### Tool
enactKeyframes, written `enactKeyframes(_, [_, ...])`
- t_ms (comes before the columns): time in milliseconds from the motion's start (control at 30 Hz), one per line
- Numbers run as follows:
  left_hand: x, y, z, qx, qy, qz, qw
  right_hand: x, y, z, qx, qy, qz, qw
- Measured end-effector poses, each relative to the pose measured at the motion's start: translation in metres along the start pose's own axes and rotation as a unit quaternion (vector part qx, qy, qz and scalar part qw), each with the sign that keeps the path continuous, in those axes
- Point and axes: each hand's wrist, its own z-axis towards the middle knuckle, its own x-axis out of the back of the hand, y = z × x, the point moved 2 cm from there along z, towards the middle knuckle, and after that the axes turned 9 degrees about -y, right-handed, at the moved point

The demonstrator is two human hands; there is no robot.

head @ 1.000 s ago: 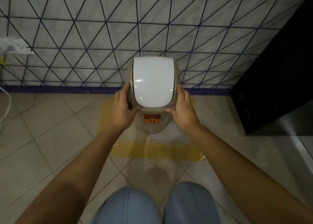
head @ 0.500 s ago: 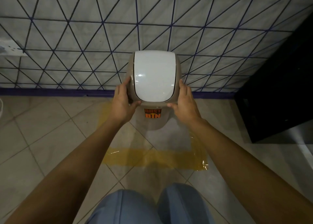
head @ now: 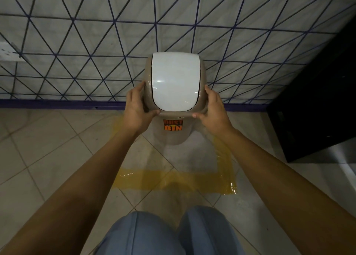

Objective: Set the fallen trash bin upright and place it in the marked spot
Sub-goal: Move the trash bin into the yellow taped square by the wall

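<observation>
At the far left, a white wall socket is seen mounted on the pale wall, which is crossed by dark blue lines forming triangles and is edged below by a dark blue skirting strip. The beige tiled floor is spread beneath.

The left hand is wrapped around the left side of the lid rim of the trash bin, with the thumb laid along the front edge. The bin is held upright, close to the wall, within the area outlined by yellow tape on the floor; whether its base is touching the floor cannot be told. The taupe body is topped by a glossy white swing lid. An orange sticker is fixed on the front, just below the rim, and "DUST BIN" can be read on it in two lines.

The right hand is closed on the right side of the same rim, its thumb likewise at the front edge. Knees in light blue trousers are seen at the bottom. At the far right a black cabinet is stood against the wall, just beside the taped area.
</observation>
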Motion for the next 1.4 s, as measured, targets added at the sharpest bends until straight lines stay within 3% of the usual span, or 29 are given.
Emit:
enactKeyframes(167, [0.003, -0.004, 0.002, 0.107, -0.061, -0.088, 0.988, 0.000, 0.007, -0.001, -0.026, -0.019, 0.118, 0.992])
enactKeyframes(367, [0.003, -0.002, 0.004, 0.127, -0.048, -0.107, 0.985, -0.003, 0.009, 0.003, -0.030, -0.018, 0.096, 0.995])
enactKeyframes(767, [0.004, -0.003, 0.004, 0.117, -0.052, -0.084, 0.988, -0.003, 0.009, 0.005, -0.032, -0.016, 0.080, 0.996])
enactKeyframes(933, [0.003, 0.005, 0.002, 0.045, -0.029, 0.011, 0.998, -0.004, 0.001, 0.004, -0.019, 0.012, 0.035, 0.999])
enactKeyframes(1400, [0.002, 0.011, -0.005, 0.016, -0.020, 0.020, 0.999, -0.005, -0.009, 0.004, -0.037, 0.006, 0.018, 0.999])
